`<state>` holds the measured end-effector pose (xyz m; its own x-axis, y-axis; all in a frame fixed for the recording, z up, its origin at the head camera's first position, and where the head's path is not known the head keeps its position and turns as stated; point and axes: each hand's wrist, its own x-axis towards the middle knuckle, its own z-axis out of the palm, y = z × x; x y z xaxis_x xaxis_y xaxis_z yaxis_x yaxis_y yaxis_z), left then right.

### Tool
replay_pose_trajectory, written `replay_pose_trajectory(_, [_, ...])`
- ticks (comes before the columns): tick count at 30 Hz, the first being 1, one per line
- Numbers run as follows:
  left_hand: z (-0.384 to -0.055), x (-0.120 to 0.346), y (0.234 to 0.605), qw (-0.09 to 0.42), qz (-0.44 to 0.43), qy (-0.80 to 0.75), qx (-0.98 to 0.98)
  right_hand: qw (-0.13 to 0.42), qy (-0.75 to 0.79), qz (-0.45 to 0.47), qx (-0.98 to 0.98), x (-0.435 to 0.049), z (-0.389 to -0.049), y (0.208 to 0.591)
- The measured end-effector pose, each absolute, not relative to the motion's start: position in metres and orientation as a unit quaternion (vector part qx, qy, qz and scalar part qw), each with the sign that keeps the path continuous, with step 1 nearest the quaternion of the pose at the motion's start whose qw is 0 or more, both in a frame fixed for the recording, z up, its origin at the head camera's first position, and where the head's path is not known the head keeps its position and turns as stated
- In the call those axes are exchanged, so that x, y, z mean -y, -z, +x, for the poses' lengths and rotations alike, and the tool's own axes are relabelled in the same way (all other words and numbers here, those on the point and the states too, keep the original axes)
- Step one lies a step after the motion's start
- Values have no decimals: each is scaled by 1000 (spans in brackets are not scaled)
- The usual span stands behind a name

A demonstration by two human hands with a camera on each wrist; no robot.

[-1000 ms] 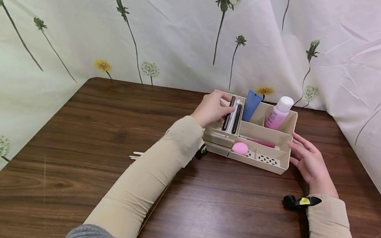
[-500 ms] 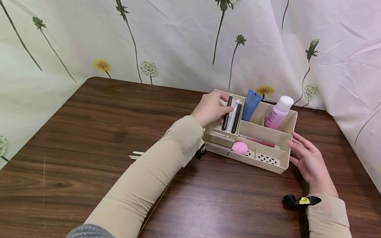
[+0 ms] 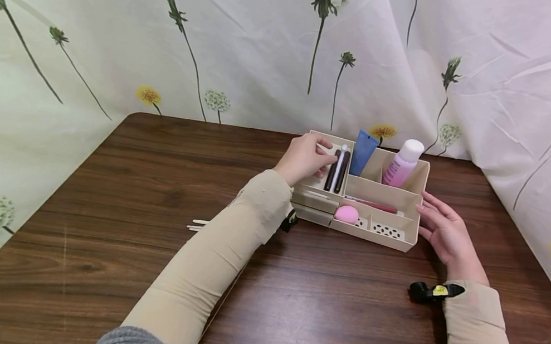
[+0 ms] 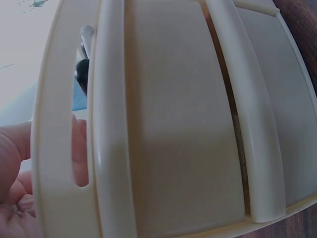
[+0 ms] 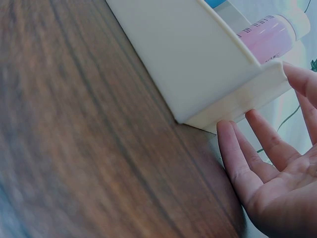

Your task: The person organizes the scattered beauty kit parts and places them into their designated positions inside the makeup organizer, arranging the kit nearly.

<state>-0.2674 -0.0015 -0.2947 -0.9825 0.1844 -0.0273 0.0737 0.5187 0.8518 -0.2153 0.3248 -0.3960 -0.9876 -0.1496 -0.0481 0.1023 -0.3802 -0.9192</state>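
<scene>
A cream desktop organizer (image 3: 379,242) stands toward the back right of the table. In its left top compartment, two dark brown pen-like sticks (image 3: 341,173) lie beside a slim white-capped one (image 3: 341,162). My left hand (image 3: 304,157) is over this compartment, thumb tip right at the nearer dark stick, index finger apart from it. In the left wrist view, the organizer's slotted wall hides part of that hand (image 4: 15,173). My right hand (image 3: 445,235) rests its extended fingertips against the organizer's right side, as the right wrist view also shows.
The organizer also holds a blue tube (image 3: 364,152), a pink bottle with a white cap (image 3: 402,164), a pink egg-shaped sponge (image 3: 347,214) and a red stick (image 3: 380,206). Several thin white sticks (image 3: 196,224) lie on the table (image 3: 99,215), partly behind the left forearm. A floral curtain (image 3: 259,41) hangs behind.
The dark stick between my left fingers has tipped right and down to lie beside the white-capped one, and the fingers have parted from it. The right hand stays in place.
</scene>
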Motion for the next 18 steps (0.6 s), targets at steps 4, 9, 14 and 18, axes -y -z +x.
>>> replay_pose_trajectory(4, [-264,4,295,66,76,-509,-855,77,829,-19,-553,-325,-215,396])
replay_pose_trajectory(9, [-255,9,295,69,95,-526,-842,77,830,-21,-551,-325,-215,396])
replay_pose_trajectory(14, [-243,14,295,65,122,-536,-833,77,831,-19,-551,-325,-215,395])
replay_pose_trajectory(18, [-235,18,294,58,135,-539,-830,79,830,-19,-551,-324,-214,395])
